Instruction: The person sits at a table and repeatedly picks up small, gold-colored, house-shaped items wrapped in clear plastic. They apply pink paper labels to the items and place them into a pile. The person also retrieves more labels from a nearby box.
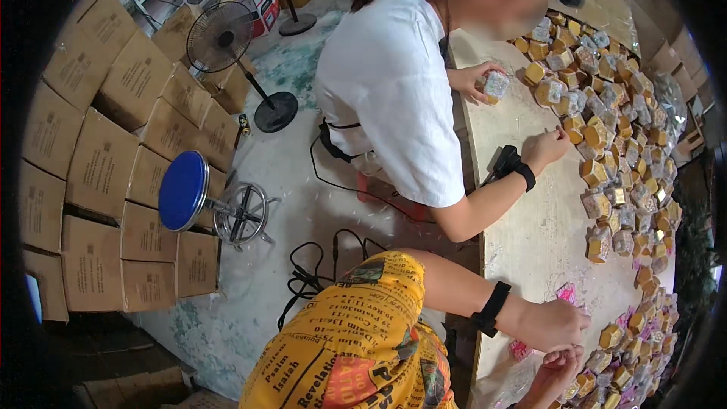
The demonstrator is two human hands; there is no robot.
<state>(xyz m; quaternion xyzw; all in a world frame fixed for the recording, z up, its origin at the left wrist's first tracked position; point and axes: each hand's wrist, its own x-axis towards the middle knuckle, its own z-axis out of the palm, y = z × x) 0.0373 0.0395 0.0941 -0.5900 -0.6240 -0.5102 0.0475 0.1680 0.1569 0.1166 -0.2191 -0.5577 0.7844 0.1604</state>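
My left hand [551, 324], with a black band at the wrist, is closed over the table, its fingers curled in. Just below it, my right hand [556, 373] is also closed, thumb and fingertips pinched together close to the left fingers. Whatever they pinch is too small or hidden to make out. A pink patterned piece [566, 292] lies beside my left hand, and another pink piece [521, 349] is under its wrist. Clear plastic film [503, 385] lies to the left of my right hand. Several gold faceted boxes [612, 335] with pink bits sit close to the right.
Across the pale table [522, 235] spreads a large pile of gold and silvery faceted boxes [606, 136]. A co-worker in a white shirt [386, 91] holds one box [496, 86]. Stacked cartons [98, 159], a blue stool [184, 191], a fan [221, 38] and black cables [310, 276] are at left.
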